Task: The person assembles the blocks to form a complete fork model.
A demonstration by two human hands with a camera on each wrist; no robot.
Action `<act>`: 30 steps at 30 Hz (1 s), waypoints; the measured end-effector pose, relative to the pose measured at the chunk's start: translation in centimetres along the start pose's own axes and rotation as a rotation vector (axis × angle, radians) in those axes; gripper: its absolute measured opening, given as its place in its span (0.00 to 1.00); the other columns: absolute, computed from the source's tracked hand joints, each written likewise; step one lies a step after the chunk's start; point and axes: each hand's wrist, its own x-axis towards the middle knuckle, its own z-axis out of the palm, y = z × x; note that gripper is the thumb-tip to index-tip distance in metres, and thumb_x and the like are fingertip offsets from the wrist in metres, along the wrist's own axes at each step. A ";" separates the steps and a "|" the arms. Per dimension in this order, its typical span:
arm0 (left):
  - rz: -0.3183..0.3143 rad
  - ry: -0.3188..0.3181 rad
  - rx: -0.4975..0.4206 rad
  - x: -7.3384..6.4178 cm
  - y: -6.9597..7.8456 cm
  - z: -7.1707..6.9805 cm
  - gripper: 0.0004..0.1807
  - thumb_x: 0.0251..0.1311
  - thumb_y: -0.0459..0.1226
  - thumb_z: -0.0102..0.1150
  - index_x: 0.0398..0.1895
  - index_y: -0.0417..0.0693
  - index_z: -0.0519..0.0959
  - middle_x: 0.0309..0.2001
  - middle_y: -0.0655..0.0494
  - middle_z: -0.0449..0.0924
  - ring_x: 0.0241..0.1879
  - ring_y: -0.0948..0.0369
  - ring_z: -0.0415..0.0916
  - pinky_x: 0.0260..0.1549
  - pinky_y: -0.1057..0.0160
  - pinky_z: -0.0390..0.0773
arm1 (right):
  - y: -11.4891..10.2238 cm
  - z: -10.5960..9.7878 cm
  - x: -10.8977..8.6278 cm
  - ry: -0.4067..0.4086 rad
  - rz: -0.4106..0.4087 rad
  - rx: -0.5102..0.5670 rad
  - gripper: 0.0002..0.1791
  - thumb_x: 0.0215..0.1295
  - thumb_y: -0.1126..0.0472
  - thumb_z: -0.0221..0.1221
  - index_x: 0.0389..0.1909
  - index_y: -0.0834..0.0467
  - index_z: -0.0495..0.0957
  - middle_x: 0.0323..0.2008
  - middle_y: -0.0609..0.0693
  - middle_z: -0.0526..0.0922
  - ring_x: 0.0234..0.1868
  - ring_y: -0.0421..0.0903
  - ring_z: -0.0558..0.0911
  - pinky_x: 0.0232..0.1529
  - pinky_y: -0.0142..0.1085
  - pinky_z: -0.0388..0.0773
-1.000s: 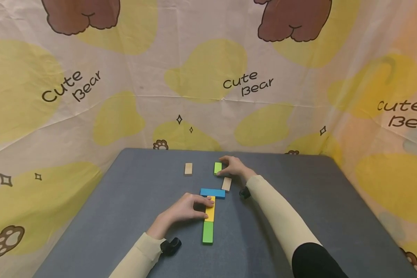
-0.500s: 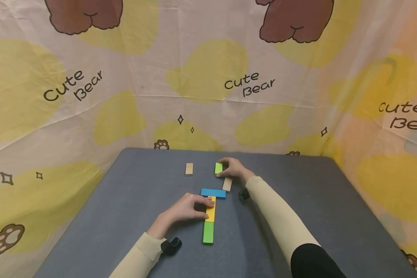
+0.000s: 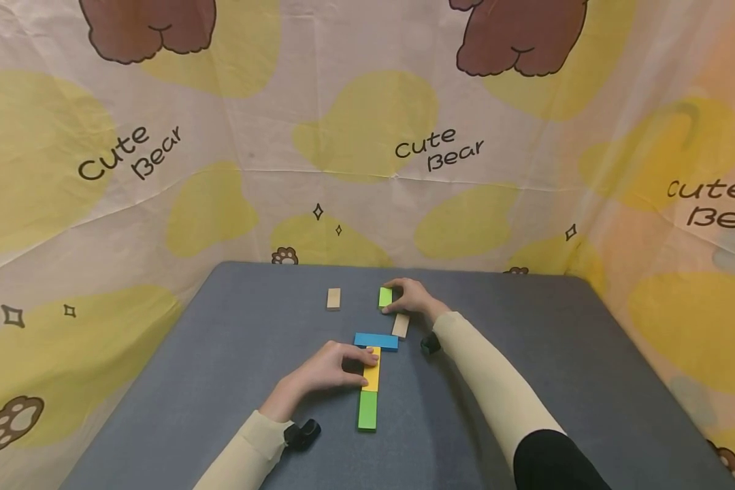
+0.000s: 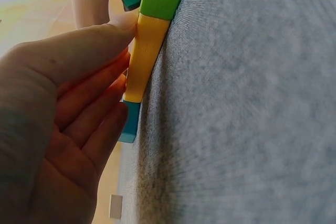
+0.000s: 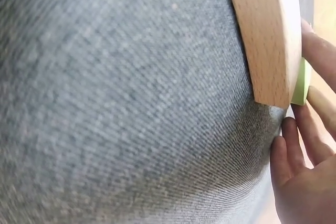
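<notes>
My left hand has its thumb and fingertips on the yellow block, gripping it from the left. That block lies flat, end to end with a green block nearer me. At its far end a blue block lies crosswise, making a T shape. Farther back, my right hand pinches a light green block between thumb and fingers. In the right wrist view this light green block is partly hidden behind a plain wooden block. The left wrist view shows my thumb beside the yellow-green joint.
The plain wooden block lies slanted by the blue block's right end, under my right hand. A second wooden block lies at the back left. The grey table ends at a printed cloth behind.
Both hands hold nearly the same places throughout. The picture has shifted very slightly; the blocks keep their arrangement.
</notes>
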 end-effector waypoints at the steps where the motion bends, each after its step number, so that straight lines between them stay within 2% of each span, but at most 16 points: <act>1: -0.001 -0.002 -0.001 0.0 0.0 0.0 0.19 0.54 0.46 0.69 0.51 0.64 0.83 0.53 0.74 0.82 0.60 0.69 0.76 0.61 0.58 0.76 | 0.0 -0.1 -0.1 -0.004 -0.005 -0.002 0.40 0.47 0.44 0.73 0.63 0.51 0.74 0.66 0.56 0.72 0.69 0.59 0.67 0.67 0.53 0.67; 10: -0.012 -0.010 -0.006 -0.2 0.2 -0.1 0.19 0.54 0.45 0.68 0.52 0.63 0.82 0.53 0.74 0.82 0.61 0.69 0.75 0.62 0.58 0.75 | 0.0 -0.1 -0.3 -0.004 0.004 -0.003 0.38 0.51 0.50 0.72 0.64 0.52 0.71 0.67 0.56 0.72 0.69 0.57 0.68 0.67 0.53 0.67; 23: -0.009 -0.013 -0.004 -0.2 0.2 -0.1 0.19 0.55 0.46 0.68 0.52 0.64 0.82 0.54 0.74 0.81 0.61 0.68 0.75 0.61 0.58 0.75 | 0.1 0.0 -0.5 0.010 -0.005 0.003 0.38 0.51 0.50 0.72 0.64 0.53 0.72 0.66 0.56 0.73 0.68 0.56 0.69 0.66 0.52 0.69; 30: 0.016 -0.003 0.003 -0.3 0.3 -0.1 0.19 0.55 0.47 0.68 0.51 0.63 0.82 0.53 0.72 0.82 0.60 0.66 0.76 0.60 0.57 0.76 | 0.4 0.1 -0.3 0.009 -0.016 -0.021 0.38 0.52 0.49 0.71 0.64 0.52 0.72 0.65 0.55 0.74 0.68 0.56 0.70 0.67 0.51 0.69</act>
